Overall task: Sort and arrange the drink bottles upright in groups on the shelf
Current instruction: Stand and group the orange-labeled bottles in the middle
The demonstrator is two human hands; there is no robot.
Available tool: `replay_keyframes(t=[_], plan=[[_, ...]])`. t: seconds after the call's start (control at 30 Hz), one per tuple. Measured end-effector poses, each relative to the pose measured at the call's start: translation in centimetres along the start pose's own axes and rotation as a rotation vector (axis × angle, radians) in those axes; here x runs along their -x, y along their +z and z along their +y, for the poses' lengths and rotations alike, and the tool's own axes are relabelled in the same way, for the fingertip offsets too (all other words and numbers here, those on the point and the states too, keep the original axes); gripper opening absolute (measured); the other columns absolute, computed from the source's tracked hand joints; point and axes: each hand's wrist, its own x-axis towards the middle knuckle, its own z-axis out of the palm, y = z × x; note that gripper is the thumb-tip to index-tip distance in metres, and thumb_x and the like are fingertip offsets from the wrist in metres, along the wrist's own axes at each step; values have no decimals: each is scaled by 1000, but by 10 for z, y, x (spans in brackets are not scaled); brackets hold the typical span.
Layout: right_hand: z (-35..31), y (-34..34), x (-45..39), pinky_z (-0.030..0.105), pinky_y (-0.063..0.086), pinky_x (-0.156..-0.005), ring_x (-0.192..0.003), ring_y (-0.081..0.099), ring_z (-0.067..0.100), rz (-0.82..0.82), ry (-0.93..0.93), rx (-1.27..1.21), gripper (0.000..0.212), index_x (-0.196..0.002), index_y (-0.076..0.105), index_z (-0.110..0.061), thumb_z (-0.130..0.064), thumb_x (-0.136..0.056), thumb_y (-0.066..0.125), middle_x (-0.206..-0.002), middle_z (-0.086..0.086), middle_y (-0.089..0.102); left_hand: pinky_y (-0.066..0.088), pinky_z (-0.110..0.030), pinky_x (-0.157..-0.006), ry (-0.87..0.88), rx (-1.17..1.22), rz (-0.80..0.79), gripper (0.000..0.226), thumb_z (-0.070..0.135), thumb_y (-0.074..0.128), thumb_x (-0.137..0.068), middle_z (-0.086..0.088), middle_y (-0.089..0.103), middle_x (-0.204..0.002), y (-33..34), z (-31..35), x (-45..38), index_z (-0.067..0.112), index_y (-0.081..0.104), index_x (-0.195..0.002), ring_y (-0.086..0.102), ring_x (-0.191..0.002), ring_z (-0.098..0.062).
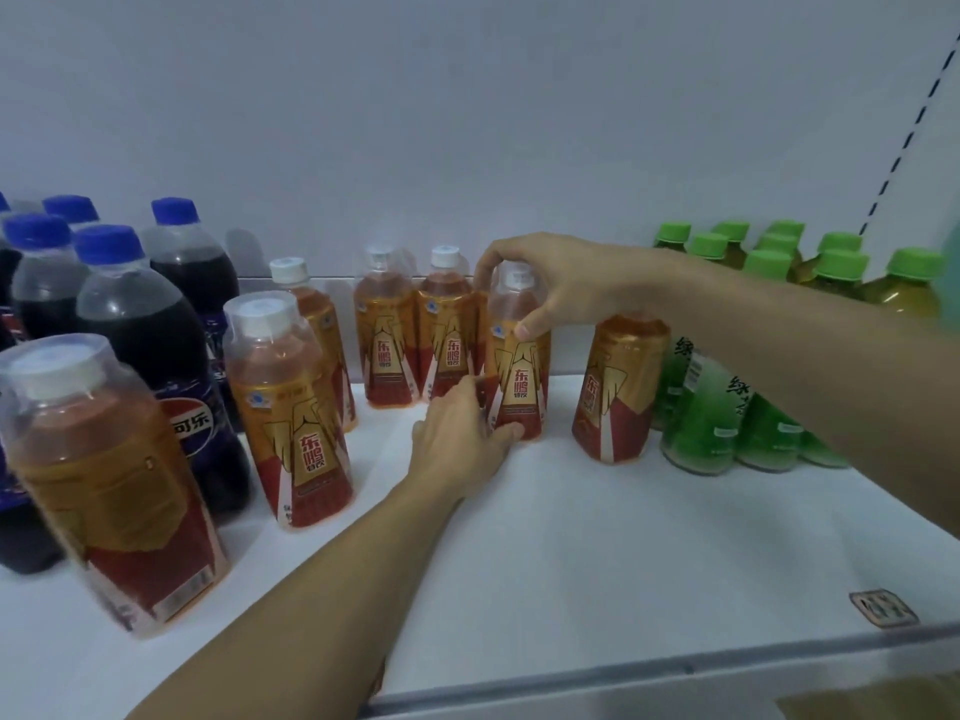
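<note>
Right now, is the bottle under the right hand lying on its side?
No: the bottle stands upright on the shelf, right hand gripping its top.

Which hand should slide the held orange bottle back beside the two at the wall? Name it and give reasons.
Right. The right hand already grips the held orange bottle round its cap; the left hand only touches its base.
</note>
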Motion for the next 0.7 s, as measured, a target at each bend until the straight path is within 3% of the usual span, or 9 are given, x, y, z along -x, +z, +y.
replay_keyframes(t=[0.17,0.3,0.37,0.43,0.57,0.63,0.7], plan=[[4,3,1,29,44,-94,-125,46,17,27,35,-2,63,-134,51,-39,-17,-83,82,-140,-5,46,48,-54,-104,-3,-35,2,63,49,74,-86,5,59,-137,3,0,-3,28,43,-137,56,-125,-24],[-1,-2,10,26,40,-89,-115,46,13,118,42,79,75,-142,45,-40,-30,-79,85,-131,-4,44,44,-55,-106,-20,-63,-8,60,48,72,-88,5,57,-138,3,0,-4,27,42,-136,53,-128,-24],[-4,-16,18,26,42,-80,-109,53,12,187,36,98,66,-138,47,-41,-40,-82,81,-124,-7,51,45,-56,-106,-31,-48,-23,60,47,73,-87,5,58,-137,2,1,-4,27,43,-134,54,-127,-24],[-5,-33,29,29,42,-79,-105,55,16,200,57,290,49,-132,51,-37,-47,-89,71,-117,-6,58,46,-55,-105,-39,-18,-39,62,46,76,-85,5,59,-136,-1,2,-4,28,43,-134,56,-127,-24],[-5,-40,49,38,48,-74,-96,60,25,-36,273,783,34,-116,59,-25,-53,-98,52,-105,2,64,50,-50,-102,-56,26,-42,66,45,81,-80,6,62,-131,-9,6,0,24,46,-132,59,-121,-22],[-3,-29,49,36,48,-70,-90,62,27,-118,298,841,33,-108,63,-17,-46,-102,48,-100,6,67,53,-45,-96,-79,5,-42,66,44,83,-79,4,63,-125,-14,10,4,20,47,-129,60,-113,-21],[-2,-23,50,34,45,-71,-90,60,27,-79,253,745,24,-101,62,-16,-37,-103,51,-103,8,68,52,-38,-87,-111,-45,-65,61,43,81,-81,1,61,-118,-22,16,11,17,47,-126,59,-104,-21]])
